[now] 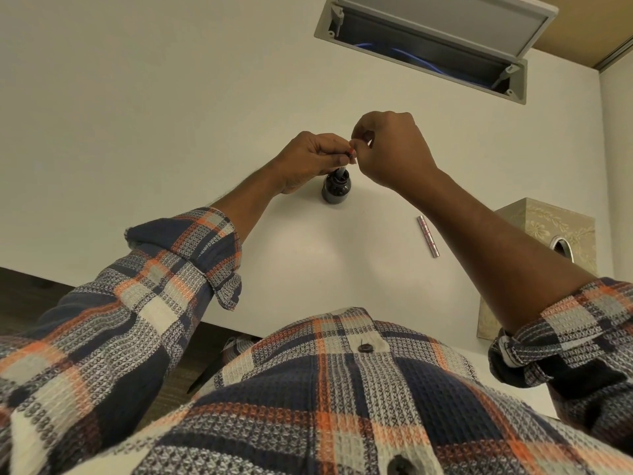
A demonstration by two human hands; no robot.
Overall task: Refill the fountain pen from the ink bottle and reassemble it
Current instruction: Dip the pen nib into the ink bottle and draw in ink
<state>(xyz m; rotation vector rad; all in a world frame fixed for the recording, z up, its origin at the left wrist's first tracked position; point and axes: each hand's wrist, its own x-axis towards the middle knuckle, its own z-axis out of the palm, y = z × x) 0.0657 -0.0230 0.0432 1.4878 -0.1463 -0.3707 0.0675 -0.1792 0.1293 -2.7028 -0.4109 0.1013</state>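
A small dark ink bottle stands open on the white table. The pen's front section points down into the bottle's mouth, with its reddish converter end sticking up. My left hand grips the section just above the bottle. My right hand pinches the converter's top end between thumb and fingertips. The pen's pink metallic barrel lies apart on the table to the right, under my right forearm. The nib is hidden inside the bottle.
A pale patterned tissue box stands at the table's right edge. An open cable hatch with blue cables is set into the table at the far right. The near table edge runs under my sleeves.
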